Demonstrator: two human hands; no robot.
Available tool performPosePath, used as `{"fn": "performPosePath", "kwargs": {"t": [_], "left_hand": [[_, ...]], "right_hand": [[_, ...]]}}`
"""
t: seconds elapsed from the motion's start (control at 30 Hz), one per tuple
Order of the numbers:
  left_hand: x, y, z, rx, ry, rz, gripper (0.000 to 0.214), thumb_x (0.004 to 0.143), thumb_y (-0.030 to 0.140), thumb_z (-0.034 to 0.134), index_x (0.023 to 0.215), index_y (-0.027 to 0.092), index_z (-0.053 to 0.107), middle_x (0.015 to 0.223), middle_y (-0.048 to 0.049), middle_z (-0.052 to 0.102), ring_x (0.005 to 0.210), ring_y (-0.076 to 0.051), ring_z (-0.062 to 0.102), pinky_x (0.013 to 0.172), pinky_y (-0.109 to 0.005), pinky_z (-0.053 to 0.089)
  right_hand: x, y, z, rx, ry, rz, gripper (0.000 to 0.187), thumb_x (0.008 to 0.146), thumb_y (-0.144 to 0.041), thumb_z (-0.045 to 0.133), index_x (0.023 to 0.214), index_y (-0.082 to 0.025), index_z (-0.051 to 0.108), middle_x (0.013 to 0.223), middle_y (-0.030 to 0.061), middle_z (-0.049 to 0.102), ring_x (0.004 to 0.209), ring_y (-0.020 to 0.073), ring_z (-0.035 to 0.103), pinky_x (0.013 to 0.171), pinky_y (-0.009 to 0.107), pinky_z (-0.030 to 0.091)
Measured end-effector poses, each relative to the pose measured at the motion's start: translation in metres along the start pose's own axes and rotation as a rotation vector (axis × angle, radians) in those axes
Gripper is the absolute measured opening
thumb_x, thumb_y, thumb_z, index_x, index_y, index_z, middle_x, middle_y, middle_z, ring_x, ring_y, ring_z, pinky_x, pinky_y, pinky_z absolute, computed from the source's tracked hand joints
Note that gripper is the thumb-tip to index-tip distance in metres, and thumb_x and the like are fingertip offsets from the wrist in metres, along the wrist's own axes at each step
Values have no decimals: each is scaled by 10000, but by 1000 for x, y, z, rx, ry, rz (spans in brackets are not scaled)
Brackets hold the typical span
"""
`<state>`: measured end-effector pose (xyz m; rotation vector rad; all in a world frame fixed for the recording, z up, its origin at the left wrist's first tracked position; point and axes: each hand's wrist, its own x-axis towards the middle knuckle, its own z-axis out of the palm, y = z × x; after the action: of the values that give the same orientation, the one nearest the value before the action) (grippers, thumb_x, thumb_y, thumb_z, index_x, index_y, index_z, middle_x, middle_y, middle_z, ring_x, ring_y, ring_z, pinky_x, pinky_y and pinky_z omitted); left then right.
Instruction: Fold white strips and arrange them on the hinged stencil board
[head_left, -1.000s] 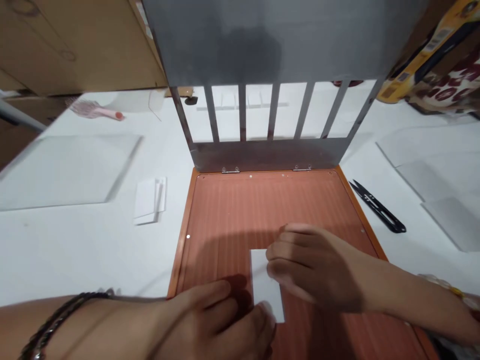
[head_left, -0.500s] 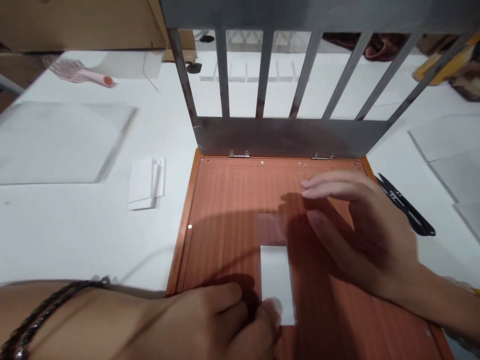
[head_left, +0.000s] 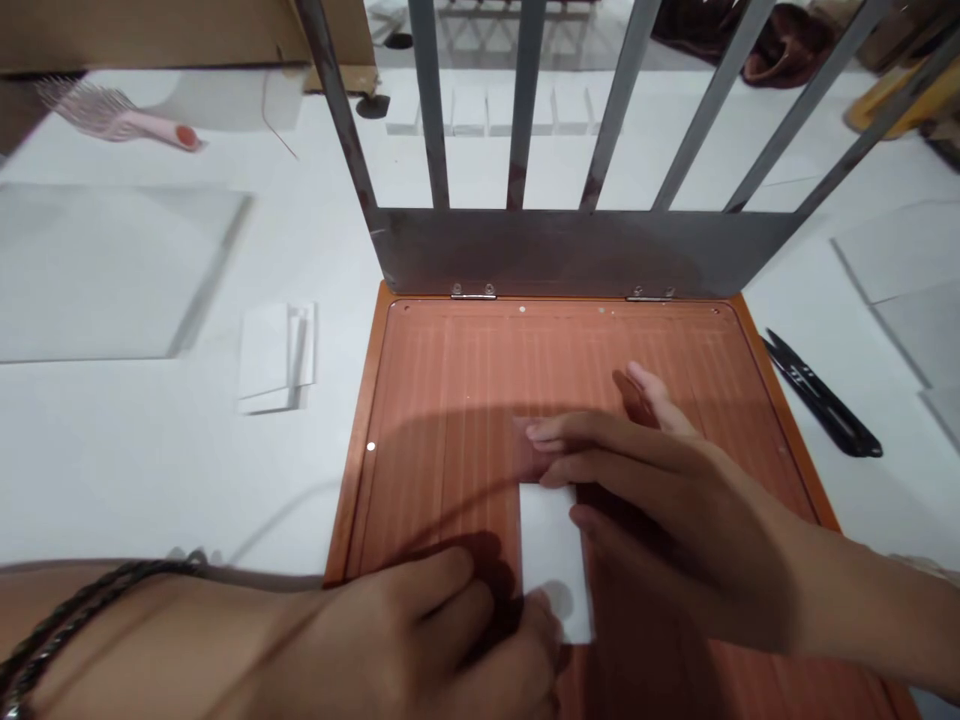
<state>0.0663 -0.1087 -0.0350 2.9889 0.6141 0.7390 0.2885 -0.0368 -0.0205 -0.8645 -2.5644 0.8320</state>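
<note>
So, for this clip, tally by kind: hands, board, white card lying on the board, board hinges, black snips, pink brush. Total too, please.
Left hand and right hand: 2
Reddish-brown board: 1
White card on it: 1
Hinges: 2
Black snips: 1
Pink brush: 1
Total: 8

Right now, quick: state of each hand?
Left hand: curled, at the white card's lower end; grip unclear.
Right hand: open, reaching over the clear film.

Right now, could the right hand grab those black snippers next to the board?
Probably yes: the black snippers lie on the white table, just beside the brown board, and nothing seems to stand between them and the right hand.
</note>
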Motion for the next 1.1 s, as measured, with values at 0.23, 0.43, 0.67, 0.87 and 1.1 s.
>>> {"fn": "performPosePath", "kwargs": {"t": [0.23,0.43,0.67,0.87,1.1], "left_hand": [[3,-3,2,11,4,1,250,688,355,739,884,207,694,1003,-34,693,566,-139,567,477,-298,489],[1,-3,0,-23,-12,1,175,784,310,663,917,199,681,1046,-32,684,584,-116,566,536,-279,514],[0,-1,5,34,74,-53,187,822,268,641,963,157,689,980,-32,707,627,-111,612,612,-267,550],[2,-1,6,39,62,-91,159,838,280,610,907,177,709,1034,-33,714,625,-106,620,622,-261,548],[7,5,-3,-18,-46,-223,231,880,278,559,1011,131,680,1089,-42,698,651,-113,631,674,-286,555]], "right_hand": [[0,1,-2,13,-52,-2,295,861,-122,438,1108,-275,488,1216,5,602,1154,148,567,1146,426,-83],[0,1,-2,-16,-19,-10,267,872,-149,455,1107,-263,509,1205,19,622,1096,166,608,1143,463,-56],[1,2,-2,-27,-5,-30,257,876,-166,463,1112,-254,518,1199,59,628,1038,173,631,1123,485,-16],[1,-1,-1,5,-12,-19,275,857,-143,483,1111,-242,516,1200,35,626,1016,139,631,1118,467,-10],[0,1,-1,-13,1,-59,268,849,-128,478,1099,-210,530,1186,86,638,949,185,650,1108,548,-28]]}}
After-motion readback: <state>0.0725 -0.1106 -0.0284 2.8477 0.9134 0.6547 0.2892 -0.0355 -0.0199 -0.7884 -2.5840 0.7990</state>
